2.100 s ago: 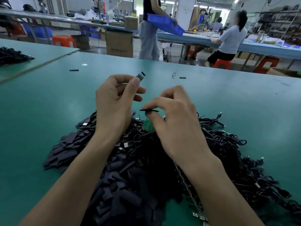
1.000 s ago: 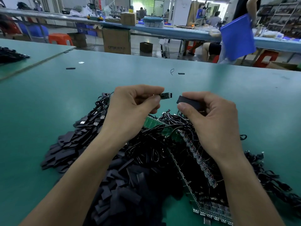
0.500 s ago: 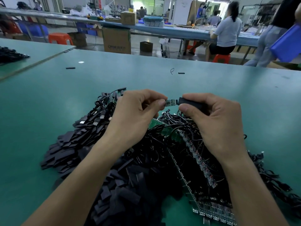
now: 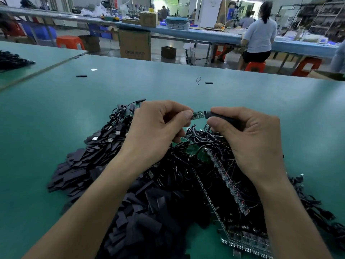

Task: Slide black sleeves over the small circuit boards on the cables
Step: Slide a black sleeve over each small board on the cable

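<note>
My left hand (image 4: 155,131) pinches one end of a small green circuit board (image 4: 198,115) between thumb and forefinger. My right hand (image 4: 248,141) grips a black sleeve (image 4: 222,117) whose open mouth covers the board's right tip. Most of the board still shows between the two hands. Both hands hover above a heap of black cables (image 4: 186,165) with USB plugs. Loose black sleeves (image 4: 80,169) lie piled at the left and front of the heap.
Green panels of boards (image 4: 233,187) lie in the cable heap under my right arm. Stray sleeves (image 4: 81,76) and a wire scrap (image 4: 198,80) lie farther back on the green table (image 4: 56,113). A seated person (image 4: 259,34) works at a far bench.
My right hand picked a sleeve from the heap and brought it leftward to the board held in my left hand. The sleeve's mouth now meets the board's tip. A walking person left view.
</note>
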A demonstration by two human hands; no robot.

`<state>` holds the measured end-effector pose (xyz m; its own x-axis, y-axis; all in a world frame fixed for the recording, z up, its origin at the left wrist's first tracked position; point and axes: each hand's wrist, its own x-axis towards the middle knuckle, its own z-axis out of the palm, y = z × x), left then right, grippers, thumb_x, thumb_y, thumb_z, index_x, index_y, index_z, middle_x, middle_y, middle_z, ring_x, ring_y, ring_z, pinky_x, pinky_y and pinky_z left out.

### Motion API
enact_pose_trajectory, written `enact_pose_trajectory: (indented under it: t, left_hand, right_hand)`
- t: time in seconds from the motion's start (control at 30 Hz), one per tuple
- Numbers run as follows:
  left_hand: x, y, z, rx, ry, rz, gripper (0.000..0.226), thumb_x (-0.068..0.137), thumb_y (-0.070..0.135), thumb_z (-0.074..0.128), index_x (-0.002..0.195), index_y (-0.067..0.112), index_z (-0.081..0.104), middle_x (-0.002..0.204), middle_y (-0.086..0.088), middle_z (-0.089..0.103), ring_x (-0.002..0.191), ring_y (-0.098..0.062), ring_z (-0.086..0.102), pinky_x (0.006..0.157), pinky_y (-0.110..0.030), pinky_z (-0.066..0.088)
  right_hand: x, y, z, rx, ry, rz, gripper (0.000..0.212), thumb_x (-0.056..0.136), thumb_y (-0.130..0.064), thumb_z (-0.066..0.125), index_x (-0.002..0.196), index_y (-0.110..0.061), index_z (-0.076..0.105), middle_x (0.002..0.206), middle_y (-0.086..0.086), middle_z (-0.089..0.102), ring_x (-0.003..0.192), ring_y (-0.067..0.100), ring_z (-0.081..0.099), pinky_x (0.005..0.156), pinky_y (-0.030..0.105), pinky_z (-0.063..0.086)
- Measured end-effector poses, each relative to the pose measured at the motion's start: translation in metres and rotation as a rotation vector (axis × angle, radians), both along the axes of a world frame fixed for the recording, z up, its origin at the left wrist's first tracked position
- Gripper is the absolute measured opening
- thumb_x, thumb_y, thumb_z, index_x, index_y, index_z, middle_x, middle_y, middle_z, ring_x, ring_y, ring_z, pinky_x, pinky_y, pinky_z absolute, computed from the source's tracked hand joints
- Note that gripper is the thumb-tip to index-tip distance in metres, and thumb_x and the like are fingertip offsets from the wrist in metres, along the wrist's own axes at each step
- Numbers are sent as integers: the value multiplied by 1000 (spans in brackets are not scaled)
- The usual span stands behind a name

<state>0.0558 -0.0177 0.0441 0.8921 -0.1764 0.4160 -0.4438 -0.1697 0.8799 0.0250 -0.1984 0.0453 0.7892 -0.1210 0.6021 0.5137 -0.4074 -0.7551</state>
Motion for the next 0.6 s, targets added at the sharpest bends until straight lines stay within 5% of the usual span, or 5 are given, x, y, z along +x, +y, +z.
enact_pose_trajectory:
  t: [0.4, 0.6]
  left_hand:
    - [-2, 0, 3, 8, 31, -61, 13, 95, 14, 65, 88, 21, 73, 74, 1, 73, 55, -2, 59, 52, -19, 52]
    - [1, 6, 2, 130, 18, -143, 11, 96, 14, 65, 91, 20, 73, 71, 8, 72, 54, 1, 57, 52, -16, 47]
  right_hand:
    - [0, -1, 0, -73, -6, -6, 29, 74, -25, 85, 94, -41, 72, 91, -32, 70, 82, -5, 71, 77, 12, 54]
    - [-1, -5, 0, -98, 92, 142, 25, 72, -28, 83, 95, -34, 76, 88, -19, 76, 85, 0, 73, 80, 17, 55]
